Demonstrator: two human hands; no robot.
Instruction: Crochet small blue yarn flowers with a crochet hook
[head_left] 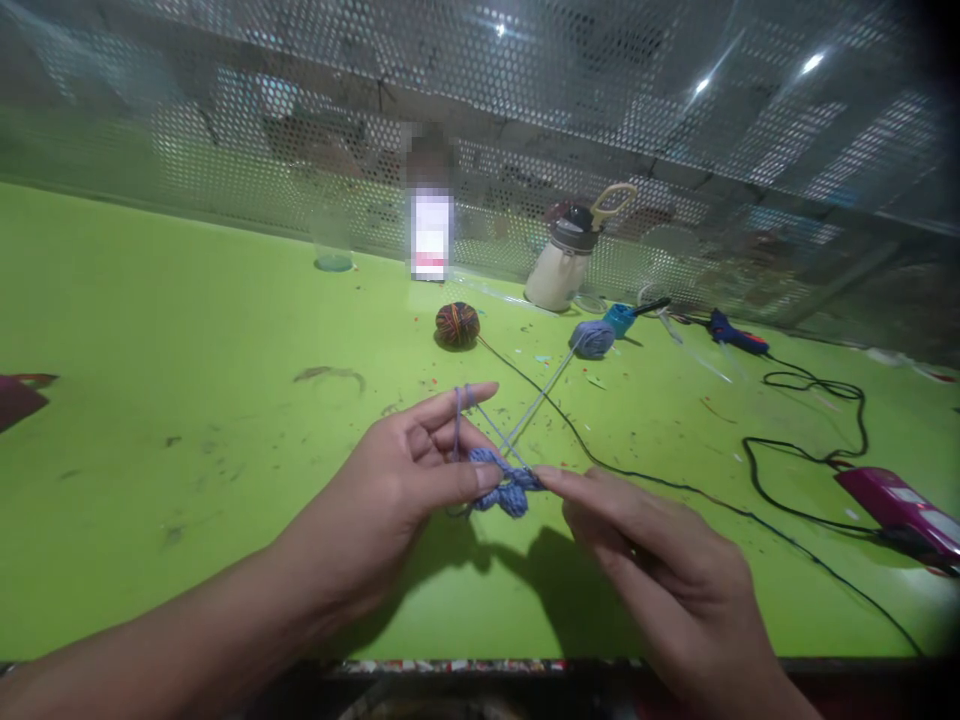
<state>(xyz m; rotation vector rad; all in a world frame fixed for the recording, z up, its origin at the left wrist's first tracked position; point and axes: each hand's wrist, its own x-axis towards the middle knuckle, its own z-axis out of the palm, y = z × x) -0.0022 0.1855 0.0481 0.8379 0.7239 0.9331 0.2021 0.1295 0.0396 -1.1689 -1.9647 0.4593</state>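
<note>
Beside blue yarn (595, 341), a turquoise container (619, 320)

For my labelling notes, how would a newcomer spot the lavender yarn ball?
On the green table, find the pale bottle. The lavender yarn ball lies nearer the camera, slightly right; unlike the multicoloured ball farther left, it is one plain colour.

I can't tell what right hand (667, 560) holds; bright screen (430, 232) blurred, upper centre; maroon object (19, 402) cropped, left edge.
</note>
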